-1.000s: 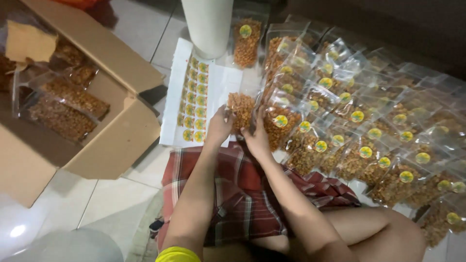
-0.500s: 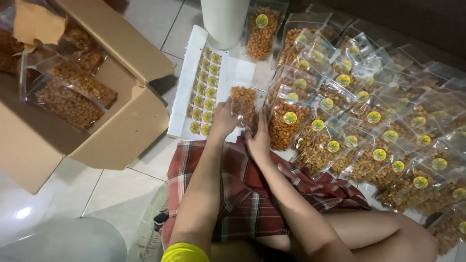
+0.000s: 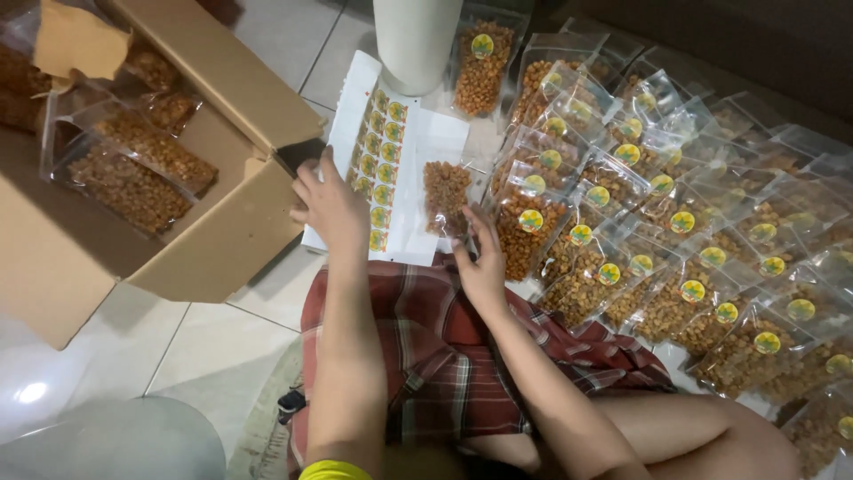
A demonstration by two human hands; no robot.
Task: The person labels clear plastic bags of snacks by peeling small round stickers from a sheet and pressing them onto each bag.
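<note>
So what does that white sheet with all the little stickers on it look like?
The sticker sheet is a long white paper sheet lying flat on the tiled floor, beside the open cardboard box. Two columns of small round yellow-green stickers run down its left part; the right part looks bare. The left hand rests over its near left edge. A clear snack bag lies on its right side, touched by the right hand.

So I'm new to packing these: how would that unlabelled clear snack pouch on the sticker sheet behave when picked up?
The snack pouch is thin clear film, so it would probably flop and crinkle. Its loose fried pieces would likely shift and could crush if squeezed. It looks light for its size; the right hand steadies it with fingertips alone. The glossy film may slide on the sticker sheet.
</note>
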